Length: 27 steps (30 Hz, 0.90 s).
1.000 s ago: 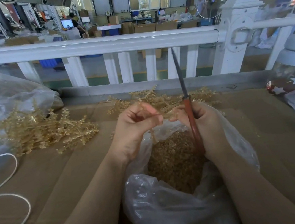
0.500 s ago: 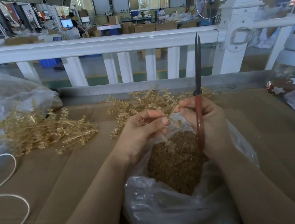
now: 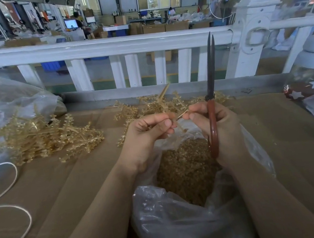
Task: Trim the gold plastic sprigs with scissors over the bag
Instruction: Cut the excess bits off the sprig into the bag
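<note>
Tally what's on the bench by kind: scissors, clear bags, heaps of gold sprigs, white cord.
Scissors: 1, held by the right hand
Clear plastic bags: 2, the open bag under the hands and the bag at far left
Heaps of gold sprigs: 2, left heap and middle heap
White cord: 1
Total: 6

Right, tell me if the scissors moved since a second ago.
Yes. The scissors swung rightward: the tips, earlier below the white rail and left of their present spot, now point up across it, nearer the post.
</note>
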{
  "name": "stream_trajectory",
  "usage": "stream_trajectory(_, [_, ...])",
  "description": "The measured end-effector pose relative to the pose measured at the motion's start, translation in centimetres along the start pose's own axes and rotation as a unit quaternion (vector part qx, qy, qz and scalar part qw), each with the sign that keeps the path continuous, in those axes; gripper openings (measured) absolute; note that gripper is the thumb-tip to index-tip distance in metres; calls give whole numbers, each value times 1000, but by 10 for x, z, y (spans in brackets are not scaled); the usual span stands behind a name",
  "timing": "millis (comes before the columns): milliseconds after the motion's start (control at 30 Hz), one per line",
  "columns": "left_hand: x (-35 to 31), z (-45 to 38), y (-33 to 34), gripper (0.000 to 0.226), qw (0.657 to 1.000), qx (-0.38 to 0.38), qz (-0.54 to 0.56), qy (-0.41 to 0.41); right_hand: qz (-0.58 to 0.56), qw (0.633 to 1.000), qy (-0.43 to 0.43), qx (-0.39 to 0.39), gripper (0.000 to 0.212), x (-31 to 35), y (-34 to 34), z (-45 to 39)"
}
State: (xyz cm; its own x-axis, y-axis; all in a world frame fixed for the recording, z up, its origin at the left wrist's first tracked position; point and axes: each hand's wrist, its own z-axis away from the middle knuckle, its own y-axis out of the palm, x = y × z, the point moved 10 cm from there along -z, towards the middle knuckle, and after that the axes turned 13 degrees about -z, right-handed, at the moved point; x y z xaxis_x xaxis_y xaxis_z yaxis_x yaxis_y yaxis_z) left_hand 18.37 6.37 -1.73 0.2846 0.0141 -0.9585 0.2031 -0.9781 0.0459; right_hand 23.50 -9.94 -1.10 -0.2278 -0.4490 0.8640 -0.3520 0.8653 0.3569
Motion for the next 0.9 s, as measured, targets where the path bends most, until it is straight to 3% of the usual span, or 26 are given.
stream_trajectory(67, [-2, 0, -2, 24, 1000, -9, -6, 7, 6, 1000, 1, -5, 16, 2, 0, 1])
stream_trajectory(267, [-8, 1, -10, 16, 997, -64, -20, 44, 65, 998, -12, 7, 51, 9, 8, 4])
stream_trajectory(467, [-8, -3, -13, 15, 997, -57, 13, 43, 106, 992, -12, 60, 23, 7, 23, 5])
stream_trajectory(667, [-3, -5, -8, 7, 999, -19, 16, 31, 72, 996, -9, 47, 33, 5, 18, 3])
stream_trajectory(900, [2, -3, -5, 24, 1000, -25, 11, -3, 82, 994, 1, 67, 27, 1, 24, 6])
